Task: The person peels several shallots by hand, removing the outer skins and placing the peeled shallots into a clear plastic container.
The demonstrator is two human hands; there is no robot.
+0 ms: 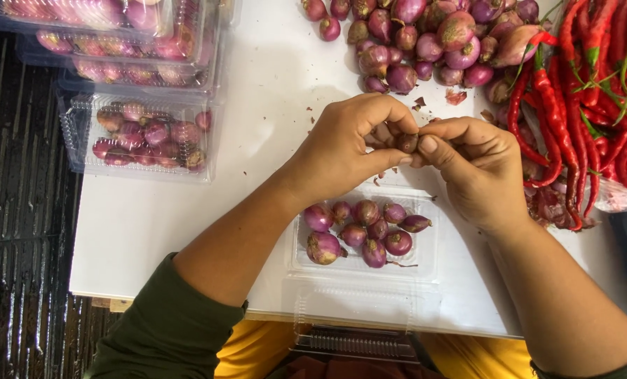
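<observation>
Head view: both sets of fingertips pinch one small shallot (407, 142) between them, above the table (271, 77). Left hand (345, 151) has fingers curled tight, thumb running along under the shallot; right hand (478, 172) is closed too, thumb pressed on the shallot's right side. Hands touch at the fingertips (shallot mostly hidden, only a dark brownish bit shows).

Just below the hands, an open clear tray (426, 263) holds about ten purple shallots, its hinged lid lying flat toward the person at the table's near edge. Left forearm crosses the tray's left corner; green sleeve (170, 326) pushed up near the elbow.

Above the hands, a loose pile (426, 42) of shallots with skin flakes (456, 96) scattered by it. To the right, a heap of red chillies (587, 91) with green stems, reaching the right wrist.

Far left of the table: a closed clear box (142, 133) filled with shallots, and behind it a stack (117, 35) of more filled clear boxes. No labels visible on any of them. Dark slatted floor (19, 210) left of the table.
</observation>
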